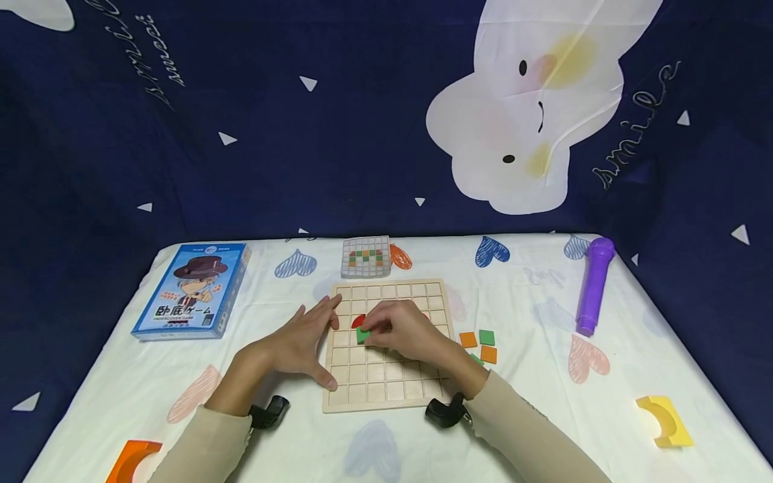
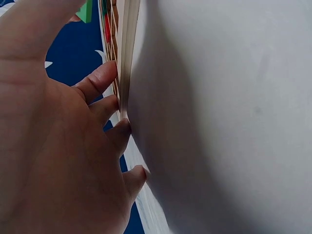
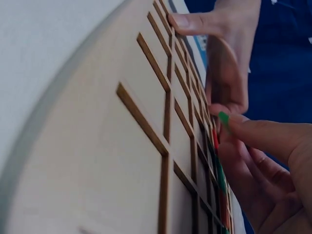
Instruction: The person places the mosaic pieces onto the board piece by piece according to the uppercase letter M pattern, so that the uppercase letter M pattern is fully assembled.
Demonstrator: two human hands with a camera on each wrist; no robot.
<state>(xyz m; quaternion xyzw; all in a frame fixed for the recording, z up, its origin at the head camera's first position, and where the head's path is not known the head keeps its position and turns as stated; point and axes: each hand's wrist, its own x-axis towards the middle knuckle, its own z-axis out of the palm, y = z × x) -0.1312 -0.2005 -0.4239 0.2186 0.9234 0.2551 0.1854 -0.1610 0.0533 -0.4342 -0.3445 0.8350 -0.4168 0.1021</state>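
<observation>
At far left, an orange curved block (image 1: 128,457) is cut off by the bottom edge of the head view; behind it a blue boxed game (image 1: 193,288) with a cartoon figure in a hat lies flat on the cloth-covered tabletop (image 1: 314,443). The left hand (image 1: 302,342), fingers spread and thumb apart, rests along the left edge of a pale wooden grid board (image 1: 386,394). Behind the board is a small grid-patterned card (image 1: 366,257), its coloured squares too small to read surely.

A red piece (image 1: 358,322) on the board is partly covered by the right hand (image 1: 401,329), whose thumb and fingers pinch a square green tile (image 1: 362,335) over the board's left part; another bit of red peeps out past the knuckles. Right of the board lie two orange tiles (image 1: 468,340) and a green square (image 1: 486,337), plus a green sliver (image 1: 476,359) mostly hidden by the right forearm. A purple rod with a rounded head (image 1: 595,288) and a yellow arched block (image 1: 669,422) lie farther right.

The left wrist view shows fingertips touching the board's side and a gap between pinched tile and board; the right wrist view reveals red and green pieces edge-on beneath the right hand.
</observation>
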